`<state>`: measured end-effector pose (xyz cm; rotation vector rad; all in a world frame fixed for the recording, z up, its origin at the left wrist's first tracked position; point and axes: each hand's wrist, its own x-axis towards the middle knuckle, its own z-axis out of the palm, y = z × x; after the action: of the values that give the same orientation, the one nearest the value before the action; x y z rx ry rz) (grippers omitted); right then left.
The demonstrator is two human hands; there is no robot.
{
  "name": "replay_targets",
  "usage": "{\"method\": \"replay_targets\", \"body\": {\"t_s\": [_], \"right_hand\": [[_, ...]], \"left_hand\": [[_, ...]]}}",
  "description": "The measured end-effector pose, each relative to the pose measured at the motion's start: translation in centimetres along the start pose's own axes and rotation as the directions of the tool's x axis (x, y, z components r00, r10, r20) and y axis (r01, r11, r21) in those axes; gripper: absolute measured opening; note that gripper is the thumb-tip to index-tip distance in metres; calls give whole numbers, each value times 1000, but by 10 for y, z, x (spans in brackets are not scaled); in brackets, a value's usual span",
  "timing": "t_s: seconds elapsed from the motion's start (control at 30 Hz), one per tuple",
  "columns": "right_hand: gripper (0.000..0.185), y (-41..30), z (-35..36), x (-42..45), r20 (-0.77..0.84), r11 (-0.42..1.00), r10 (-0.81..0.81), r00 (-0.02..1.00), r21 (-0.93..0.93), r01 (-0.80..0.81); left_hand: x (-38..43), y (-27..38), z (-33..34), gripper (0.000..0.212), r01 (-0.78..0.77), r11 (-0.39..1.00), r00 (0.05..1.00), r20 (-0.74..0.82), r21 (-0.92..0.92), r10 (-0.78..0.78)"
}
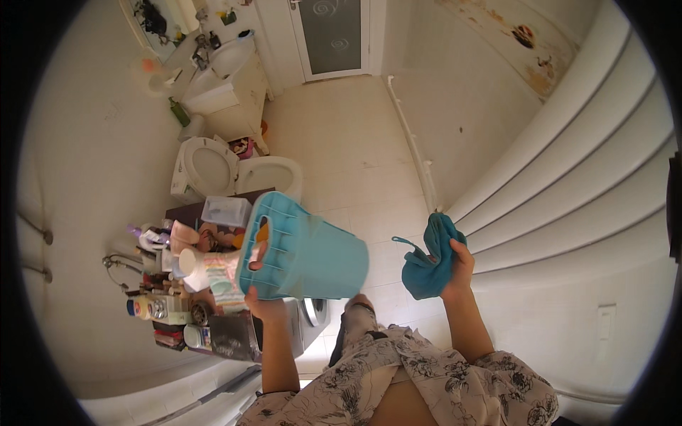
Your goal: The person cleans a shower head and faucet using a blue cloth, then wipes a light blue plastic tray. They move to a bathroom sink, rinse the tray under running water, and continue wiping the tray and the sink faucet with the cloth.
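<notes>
My left hand (265, 303) grips the ribbed rim of a light blue plastic stool (330, 261), or a similar bucket-shaped item. It is tipped on its side, with an oval hole in the face towards the left, and fingers show through that hole. Held up on the right, a crumpled teal cloth (431, 269) with a hanging loop is in my right hand (459, 269). The cloth is apart from the blue plastic item. Part of the cluttered top on the left is hidden behind that item.
Bottles, jars and boxes crowd a dark top (186, 214) over a washing machine (315, 311). Beyond it stand a toilet (269, 175) with its lid raised and a washbasin cabinet (229, 106). Tiled floor (341, 133) runs to a glazed door (335, 37). White ribbed panels (559, 175) flank the right.
</notes>
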<state>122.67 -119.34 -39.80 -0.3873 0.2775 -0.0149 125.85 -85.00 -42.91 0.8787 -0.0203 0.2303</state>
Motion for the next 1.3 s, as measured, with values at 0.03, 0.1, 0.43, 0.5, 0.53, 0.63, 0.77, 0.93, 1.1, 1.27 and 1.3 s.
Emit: {"method": "replay_targets", "body": {"t_s": [0.03,0.1,0.43,0.5,0.53,0.63,0.77,0.93,1.1,1.27,1.3], "right_hand": [[41,-2,-3,20,4,1000,17,1000,-1,-17],[39,-10,2,58,-119,997,-24,993,-75,16],[34,-11,80,309,-201,993,-23,979,-119,-1],[33,-10,94,358,-205,990,-4,979,-136,-24],[33,-10,97,383,-203,990,-3,979,-139,-26],[32,-4,86,474,-264,969,96,960,-195,-151],[39,13,89,613,-188,896,346,919,-225,-383],[58,36,159,791,-157,707,455,876,-535,-463],[67,79,223,928,6,406,515,857,-882,-238],[77,138,255,1046,54,367,638,768,-898,-242],[80,149,259,1068,72,392,651,756,-884,-254]], "left_hand": [[17,-6,-8,48,-18,999,1000,-10,36,18],[50,-25,-10,48,-23,997,1000,13,75,22],[319,-86,85,42,-35,997,993,108,-68,42],[370,-91,108,44,-80,991,992,94,-104,90],[395,-89,123,39,-81,985,989,110,-152,98],[466,-106,129,38,-136,976,988,44,-168,145],[559,-138,126,40,-177,957,983,-84,-230,161],[677,-154,130,46,-324,944,946,-40,-56,323],[769,-146,128,43,-398,917,913,-96,-6,396],[844,-135,78,52,-280,960,958,-64,9,280],[857,-131,59,56,-247,969,969,-31,-16,246]]}}
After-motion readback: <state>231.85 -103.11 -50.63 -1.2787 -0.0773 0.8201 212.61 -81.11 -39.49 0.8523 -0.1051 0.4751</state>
